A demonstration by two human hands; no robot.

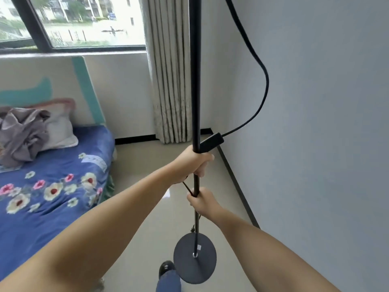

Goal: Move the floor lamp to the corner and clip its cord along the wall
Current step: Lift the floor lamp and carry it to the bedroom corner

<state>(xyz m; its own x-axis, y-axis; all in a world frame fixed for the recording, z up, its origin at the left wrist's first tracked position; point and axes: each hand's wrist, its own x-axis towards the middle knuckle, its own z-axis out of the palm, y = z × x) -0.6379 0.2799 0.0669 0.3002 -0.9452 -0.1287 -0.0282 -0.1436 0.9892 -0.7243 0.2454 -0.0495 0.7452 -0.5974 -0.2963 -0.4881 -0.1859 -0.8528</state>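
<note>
Beside the grey wall [315,102], both hands grip the lamp pole [195,81]: left hand [192,162] closed above, right hand [201,202] closed below, pinching the cord [264,81]. Its base [194,258] hangs near a foot; the slack loop could snag.

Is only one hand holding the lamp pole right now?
No, both hold it: the left hand grips the pole above the right hand.

Both hands gripping lamp pole [194,81]: left hand [192,163] upper, right hand [202,202] lower; cord [260,66] loops right, base [194,258] near.
</note>
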